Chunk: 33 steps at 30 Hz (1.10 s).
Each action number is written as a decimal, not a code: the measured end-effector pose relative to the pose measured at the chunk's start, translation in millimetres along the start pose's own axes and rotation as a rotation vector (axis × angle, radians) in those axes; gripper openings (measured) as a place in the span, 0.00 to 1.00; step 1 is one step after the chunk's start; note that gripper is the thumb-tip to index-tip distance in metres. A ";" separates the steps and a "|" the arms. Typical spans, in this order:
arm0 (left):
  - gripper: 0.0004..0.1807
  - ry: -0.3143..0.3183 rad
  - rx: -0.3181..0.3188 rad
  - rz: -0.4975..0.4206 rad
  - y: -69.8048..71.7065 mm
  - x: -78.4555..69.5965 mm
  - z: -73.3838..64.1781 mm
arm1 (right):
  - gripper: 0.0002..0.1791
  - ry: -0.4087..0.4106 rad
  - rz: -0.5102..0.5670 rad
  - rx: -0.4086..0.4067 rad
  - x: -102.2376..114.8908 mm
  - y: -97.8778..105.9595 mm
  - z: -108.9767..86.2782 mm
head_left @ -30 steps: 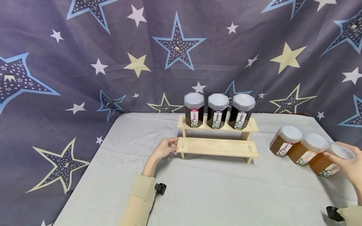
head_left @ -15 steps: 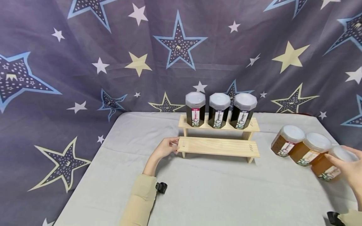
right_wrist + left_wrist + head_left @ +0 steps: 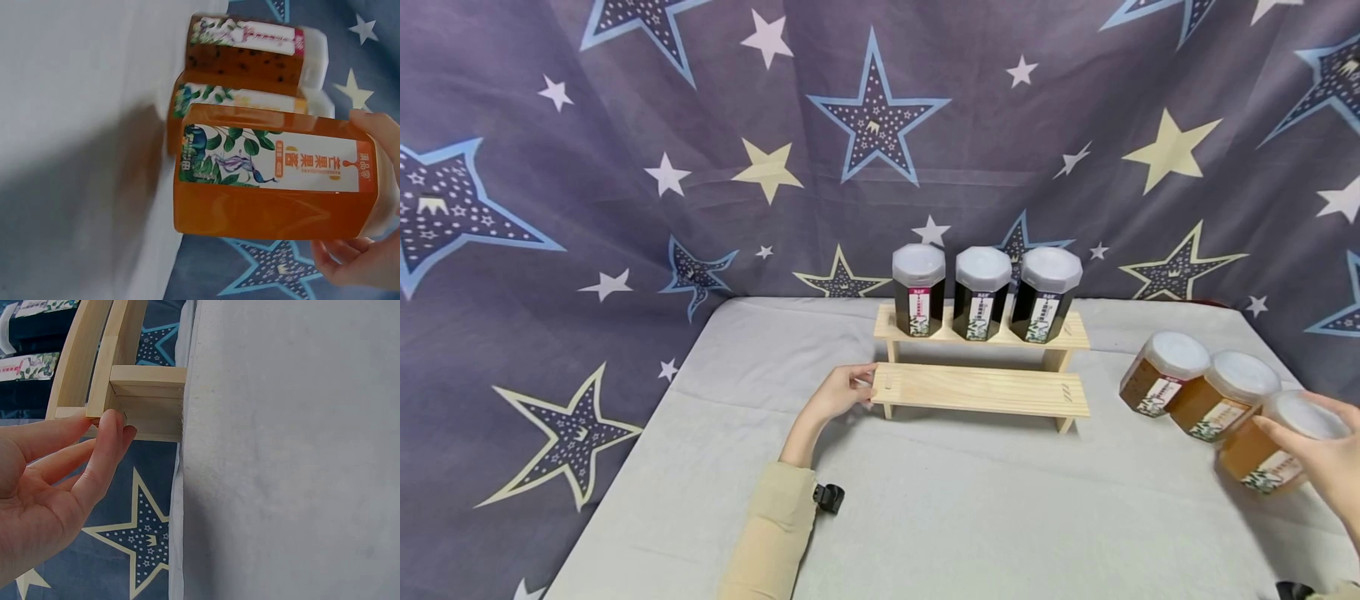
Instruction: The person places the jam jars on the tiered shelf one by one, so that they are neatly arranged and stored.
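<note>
My left hand [image 3: 835, 393] pinches the left end of the lower board of a two-tier wooden shelf [image 3: 977, 387]. The left wrist view has the thumb and fingers at the corner of that board [image 3: 103, 394]. At the far right, my right hand [image 3: 1330, 454] grips an orange-filled jar [image 3: 1262, 457] round its whitish lid. Filling much of the right wrist view, this jar [image 3: 275, 209] shows its printed label and overlaps the two jars behind it. These are an amber jar [image 3: 1213, 400] and a darker brown jar with specks [image 3: 1150, 379].
Three dark jars with pale lids, left [image 3: 917, 292], middle [image 3: 980, 296] and right [image 3: 1047, 296], stand on the upper tier. A light grey cloth [image 3: 970, 508] covers the table. Behind it hangs a star-patterned curtain [image 3: 760, 92].
The orange jar in my right hand has shifted slightly toward the front, apart from the amber jar. My left hand keeps its hold on the shelf. The head view has moved a little.
</note>
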<state>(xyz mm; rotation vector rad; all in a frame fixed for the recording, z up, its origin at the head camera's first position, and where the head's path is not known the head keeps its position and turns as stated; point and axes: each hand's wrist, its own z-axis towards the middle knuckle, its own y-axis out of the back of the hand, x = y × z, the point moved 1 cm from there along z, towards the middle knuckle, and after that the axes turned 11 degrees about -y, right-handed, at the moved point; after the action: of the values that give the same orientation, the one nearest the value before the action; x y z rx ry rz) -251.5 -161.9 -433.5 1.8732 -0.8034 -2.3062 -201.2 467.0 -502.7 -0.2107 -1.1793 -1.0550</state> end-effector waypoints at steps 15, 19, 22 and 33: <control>0.25 0.004 0.020 0.000 1.7 -12.1 -3.8 | 0.33 0.055 -0.220 0.209 171.0 12.1 -63.3; 0.24 0.008 0.027 -0.002 2.5 -28.7 -9.2 | 0.33 0.047 -0.248 0.313 192.4 8.6 -70.0; 0.24 0.007 0.024 0.001 2.2 -35.0 -11.2 | 0.33 0.085 -0.221 0.333 198.3 1.7 -71.7; 0.24 -0.014 0.022 -0.010 2.1 -31.9 -11.0 | 0.31 0.190 -0.127 0.386 225.3 -27.4 -85.0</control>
<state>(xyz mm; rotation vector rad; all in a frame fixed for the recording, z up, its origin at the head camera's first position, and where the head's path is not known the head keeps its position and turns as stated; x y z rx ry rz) -233.6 -156.0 -405.5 1.8762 -0.8262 -2.3287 -168.6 272.3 -362.1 0.2636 -1.2084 -0.9136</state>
